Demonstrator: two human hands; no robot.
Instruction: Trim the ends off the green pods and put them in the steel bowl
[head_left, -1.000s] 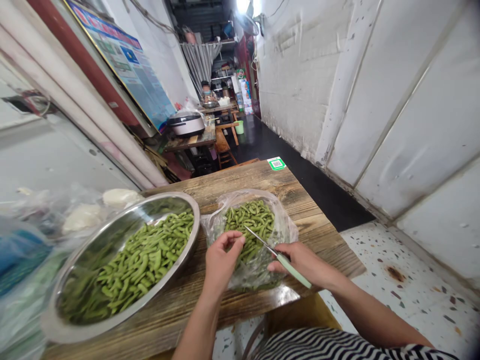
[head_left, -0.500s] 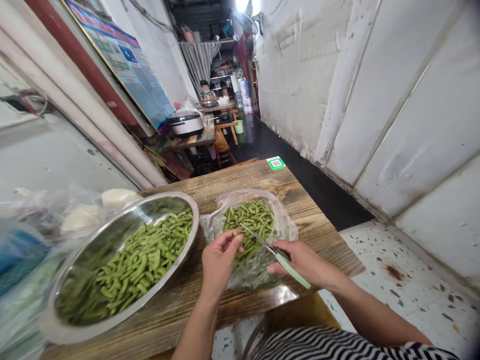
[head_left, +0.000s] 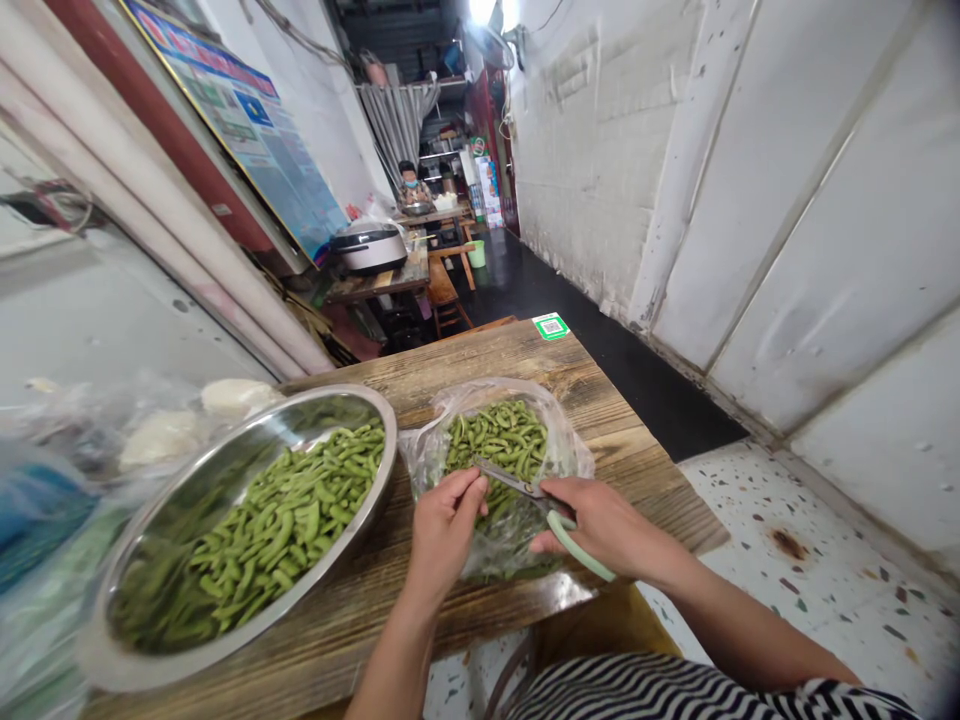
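Note:
My left hand [head_left: 448, 525] is closed in a pinch on an edamame pod, which its fingers almost wholly hide. My right hand [head_left: 596, 525] grips scissors [head_left: 517, 483] with pale green handles. Their blades point left, with the tips right by my left fingertips. Both hands are over the near side of a clear plastic bag [head_left: 571, 440], whose mouth lies open around a heap of edamame pods [head_left: 506, 435]. To the left, a wide steel basin [head_left: 386, 425] leans a little and holds many green pods [head_left: 289, 520].
Everything stands on a wooden table [head_left: 630, 430] with a green QR sticker [head_left: 551, 326] at its far corner. Plastic bags [head_left: 67, 480] crowd the left side. Beyond are another table with a white cooker [head_left: 369, 246] and a seated person [head_left: 412, 188]. A white wall [head_left: 825, 200] runs along the right.
The scissor blades have come together and swung down to my left fingertips. My left hand has shifted slightly right, and the pod's green tip no longer shows.

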